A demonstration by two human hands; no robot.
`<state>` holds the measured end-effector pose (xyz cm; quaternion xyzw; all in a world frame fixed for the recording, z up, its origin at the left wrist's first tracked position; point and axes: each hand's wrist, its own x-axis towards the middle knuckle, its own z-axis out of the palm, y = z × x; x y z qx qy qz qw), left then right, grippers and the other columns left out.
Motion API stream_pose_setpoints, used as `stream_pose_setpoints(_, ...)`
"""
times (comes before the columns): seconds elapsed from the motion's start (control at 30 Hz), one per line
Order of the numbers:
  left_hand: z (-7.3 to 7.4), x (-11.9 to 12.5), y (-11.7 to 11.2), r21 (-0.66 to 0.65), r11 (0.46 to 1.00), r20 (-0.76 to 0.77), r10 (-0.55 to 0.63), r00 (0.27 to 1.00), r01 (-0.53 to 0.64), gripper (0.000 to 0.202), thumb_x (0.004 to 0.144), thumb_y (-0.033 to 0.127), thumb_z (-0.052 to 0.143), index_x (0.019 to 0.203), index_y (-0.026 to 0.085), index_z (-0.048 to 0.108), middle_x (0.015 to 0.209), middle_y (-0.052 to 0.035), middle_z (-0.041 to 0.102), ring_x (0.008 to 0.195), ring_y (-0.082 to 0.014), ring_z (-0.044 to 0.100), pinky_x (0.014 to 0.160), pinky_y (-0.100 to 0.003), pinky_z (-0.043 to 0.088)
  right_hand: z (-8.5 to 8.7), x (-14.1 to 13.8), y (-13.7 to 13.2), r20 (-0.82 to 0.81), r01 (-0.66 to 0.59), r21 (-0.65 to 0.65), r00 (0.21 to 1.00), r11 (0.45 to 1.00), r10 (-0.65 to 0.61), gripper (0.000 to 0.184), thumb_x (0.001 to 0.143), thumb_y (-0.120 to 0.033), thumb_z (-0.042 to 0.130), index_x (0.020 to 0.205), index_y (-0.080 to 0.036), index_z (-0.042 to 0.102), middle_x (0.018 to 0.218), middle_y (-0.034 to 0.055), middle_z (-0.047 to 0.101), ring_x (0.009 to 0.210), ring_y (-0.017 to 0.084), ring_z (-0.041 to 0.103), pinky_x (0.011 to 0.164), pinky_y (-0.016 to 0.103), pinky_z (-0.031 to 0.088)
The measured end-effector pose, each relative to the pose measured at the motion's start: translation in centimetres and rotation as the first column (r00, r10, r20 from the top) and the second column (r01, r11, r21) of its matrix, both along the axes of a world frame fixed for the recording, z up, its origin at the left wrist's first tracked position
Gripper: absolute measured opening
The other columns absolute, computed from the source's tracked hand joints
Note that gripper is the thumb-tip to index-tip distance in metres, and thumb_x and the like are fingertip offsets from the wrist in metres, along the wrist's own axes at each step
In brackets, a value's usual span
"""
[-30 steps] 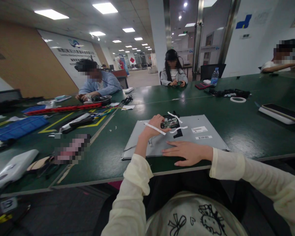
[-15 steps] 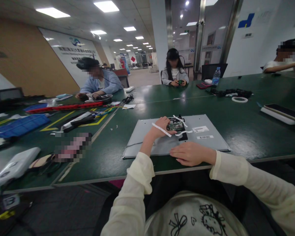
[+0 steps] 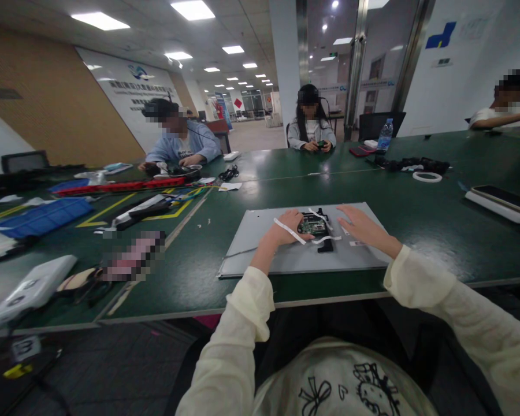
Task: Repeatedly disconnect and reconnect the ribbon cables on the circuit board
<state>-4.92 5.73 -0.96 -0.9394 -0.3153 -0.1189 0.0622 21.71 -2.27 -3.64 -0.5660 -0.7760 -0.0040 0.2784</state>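
Observation:
A flat grey panel (image 3: pixel 249 245), like the back of a display, lies on the green table in front of me. On it sits a small green circuit board (image 3: pixel 312 226) among black tape pieces (image 3: pixel 326 246). My left hand (image 3: pixel 289 226) holds the board's left side, thumb along the near edge and fingers at the far edge. One white strip (image 3: pixel 292 232) crosses that hand; another white strip (image 3: pixel 328 239) lies at the board's near side. To the right of the board, my right hand (image 3: pixel 359 224) is over the panel, fingers apart and holding nothing, partly hiding the labels.
Left on the table are a blue tray (image 3: pixel 43 218), a white device (image 3: pixel 34 288) and cables. A phone (image 3: pixel 505 199) on a white box lies at right; a tape roll (image 3: pixel 427 177) and water bottle (image 3: pixel 385 136) stand farther back. Co-workers sit around the table.
My right hand has moved from the panel's near edge up and to the right, and its fingers have spread. My left hand stays at the circuit board. The view has shifted slightly.

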Motion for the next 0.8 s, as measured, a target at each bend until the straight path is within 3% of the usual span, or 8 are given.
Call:
stream_pose_setpoints(0.1,-0.1,0.0,-0.1,-0.014,1.000,0.008,-0.003,1.000,0.003,0.054,0.075,0.063,0.066,0.097,0.015,0.061,0.098,-0.0118,0.060,0.093,-0.0272,0.058,0.082,-0.038,0.047,-2.2,0.8,1.0,0.140,0.107,-0.126,0.986,0.986,-0.089,0.059,0.099,-0.044,0.025,0.148,-0.016,0.041,0.150,0.0136,0.042,0.140,0.030,0.035,0.114,0.051,0.032)
stream_pose_setpoints(0.2,-0.1,0.0,-0.2,-0.023,1.000,0.014,0.015,1.000,-0.015,0.053,0.074,0.063,0.067,0.098,0.015,0.062,0.101,-0.0122,0.061,0.094,-0.0267,0.058,0.083,-0.038,0.047,-3.3,1.1,1.0,0.219,0.143,-0.182,0.970,0.973,-0.102,0.058,0.099,-0.045,0.023,0.149,-0.019,0.040,0.152,0.0116,0.040,0.141,0.032,0.034,0.111,0.053,0.033)
stream_pose_setpoints(0.6,0.1,-0.3,-0.9,-0.085,0.995,0.107,0.056,0.993,-0.047,0.059,0.086,0.062,0.054,0.120,0.014,0.057,0.117,-0.0137,0.059,0.106,-0.0262,0.058,0.092,-0.039,0.047,-3.2,0.8,0.6,0.297,0.164,-0.181,0.949,0.970,-0.105,0.058,0.100,-0.044,0.020,0.148,-0.018,0.041,0.154,0.0105,0.036,0.141,0.033,0.032,0.111,0.053,0.032)
stream_pose_setpoints(0.8,-0.2,0.2,-0.9,-0.092,0.995,0.063,-0.023,0.998,0.029,0.047,0.086,0.056,0.057,0.108,0.015,0.063,0.114,-0.0131,0.061,0.106,-0.0258,0.058,0.092,-0.038,0.047,-3.5,0.8,0.8,0.308,0.131,-0.134,0.948,0.982,-0.085,0.057,0.100,-0.043,0.022,0.148,-0.020,0.043,0.153,0.0099,0.038,0.139,0.034,0.035,0.109,0.053,0.034)
